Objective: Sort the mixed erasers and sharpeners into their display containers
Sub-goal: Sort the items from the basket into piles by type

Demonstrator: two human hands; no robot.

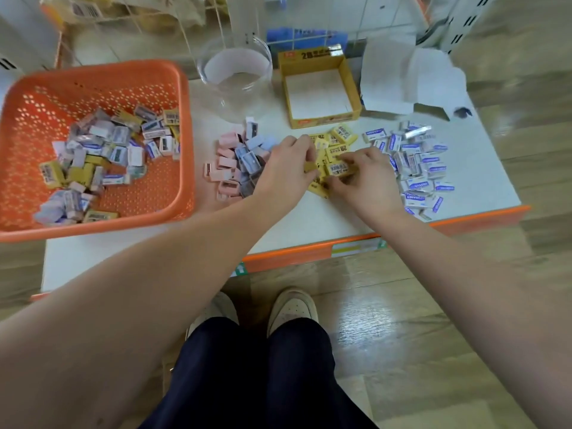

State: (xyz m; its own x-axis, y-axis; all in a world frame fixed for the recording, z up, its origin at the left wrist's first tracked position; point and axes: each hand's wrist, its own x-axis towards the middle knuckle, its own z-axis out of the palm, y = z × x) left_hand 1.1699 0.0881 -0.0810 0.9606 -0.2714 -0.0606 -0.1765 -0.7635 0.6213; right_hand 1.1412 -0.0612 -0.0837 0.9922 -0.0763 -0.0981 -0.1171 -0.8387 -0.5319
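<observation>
An orange basket [182, 125] on the left holds several mixed erasers and sharpeners [105, 150]. On the white table lie three sorted heaps: pink and blue sharpeners [235, 159], yellow erasers [337, 140] and white-and-blue erasers [418, 162]. My left hand [286, 168] pinches a yellow eraser [310, 167] at the left side of the yellow heap. My right hand [362, 178] grips another yellow eraser [338, 168], barcode up. Behind stand an empty yellow display box [354, 88], a clear round jar [235, 69] and a white box [402, 78].
The table's orange front edge [309, 252] runs just before my knees and shoes. Wire racks with packaged goods stand behind the basket. A small dark object [462, 112] lies beside the white box. Wooden floor shows to the right.
</observation>
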